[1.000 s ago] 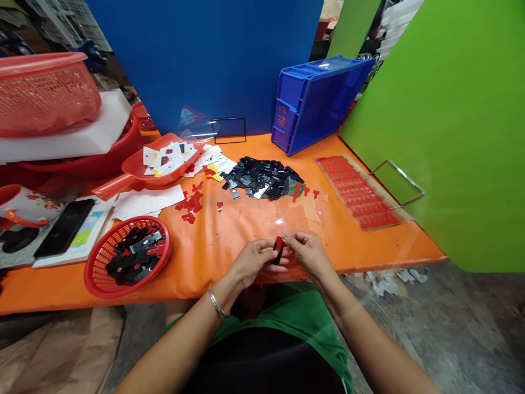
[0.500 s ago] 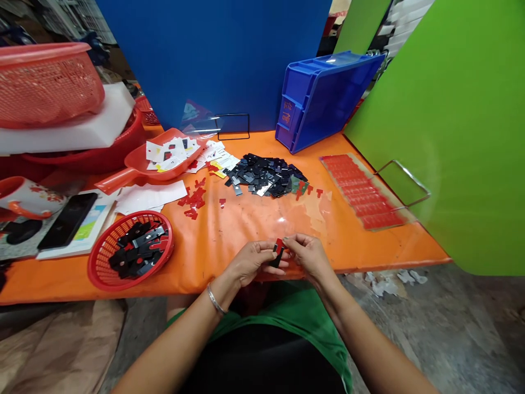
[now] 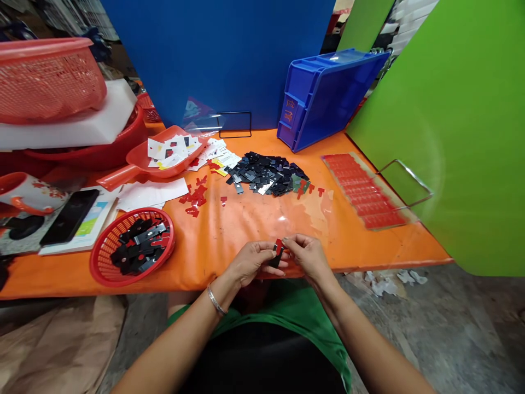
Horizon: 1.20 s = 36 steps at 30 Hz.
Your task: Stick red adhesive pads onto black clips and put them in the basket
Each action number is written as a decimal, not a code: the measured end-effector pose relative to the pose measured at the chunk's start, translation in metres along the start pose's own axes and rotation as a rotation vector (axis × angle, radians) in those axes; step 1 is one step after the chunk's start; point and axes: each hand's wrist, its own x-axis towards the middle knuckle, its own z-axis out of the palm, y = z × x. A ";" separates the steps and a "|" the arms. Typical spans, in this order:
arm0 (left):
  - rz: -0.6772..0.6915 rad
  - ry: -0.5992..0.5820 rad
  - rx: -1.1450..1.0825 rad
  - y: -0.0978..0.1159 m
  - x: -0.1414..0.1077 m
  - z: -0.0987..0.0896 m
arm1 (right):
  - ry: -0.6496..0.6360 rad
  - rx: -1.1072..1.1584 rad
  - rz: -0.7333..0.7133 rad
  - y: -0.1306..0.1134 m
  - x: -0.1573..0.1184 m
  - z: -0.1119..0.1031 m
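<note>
Orange table, black strip, lengthwise away

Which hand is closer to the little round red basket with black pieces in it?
Left. The left hand, holding a black piece, is to the right of the basket; the right hand is farther right.

Smooth flat black strip bearing a glossy red T-shaped piece, shiny orange plastic table covering, round red openwork plastic basket, smooth rectangular blue plastic crate
</note>
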 end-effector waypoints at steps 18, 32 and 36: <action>0.370 0.333 0.333 0.040 -0.056 -0.040 | -0.155 -0.152 -0.009 0.003 0.001 0.007; 0.877 1.113 1.137 0.070 -0.128 -0.102 | -0.045 -0.393 -0.401 -0.017 0.061 0.038; 0.820 0.687 1.010 0.031 -0.076 -0.067 | 0.067 -0.681 -0.565 -0.031 0.112 0.064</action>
